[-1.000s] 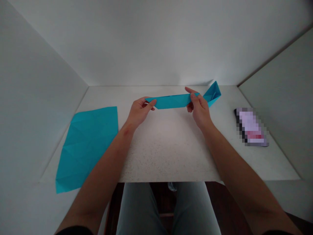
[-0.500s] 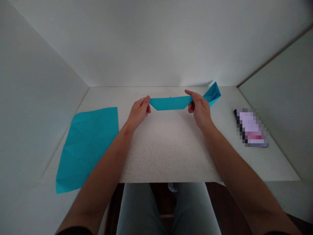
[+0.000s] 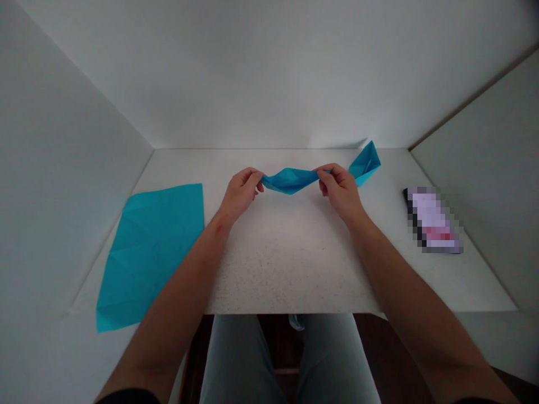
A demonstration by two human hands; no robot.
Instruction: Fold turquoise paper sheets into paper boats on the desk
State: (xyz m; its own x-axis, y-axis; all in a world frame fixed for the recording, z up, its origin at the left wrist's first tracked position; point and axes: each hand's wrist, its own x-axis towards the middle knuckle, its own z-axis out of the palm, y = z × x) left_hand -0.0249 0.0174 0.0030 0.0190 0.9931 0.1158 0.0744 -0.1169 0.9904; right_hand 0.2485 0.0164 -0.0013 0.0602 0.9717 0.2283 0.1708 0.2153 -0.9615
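Observation:
A folded blue paper piece (image 3: 290,179), long and boat-like, hangs between my two hands just above the white table (image 3: 290,264). My left hand (image 3: 241,192) pinches its left tip with closed fingers. My right hand (image 3: 340,189) pinches its right tip the same way. The piece sags and bulges open in the middle. Both hands are at the far middle of the table.
A flat creased blue paper sheet (image 3: 147,247) lies at the table's left, reaching its front edge. A second folded blue paper shape (image 3: 364,163) stands at the back right, behind my right hand. A phone (image 3: 433,220) lies at the right. Walls enclose three sides.
My hands have come closer together, each gripping one tip. The paper piece, flat and stretched before, has shortened and now bulges open in the middle.

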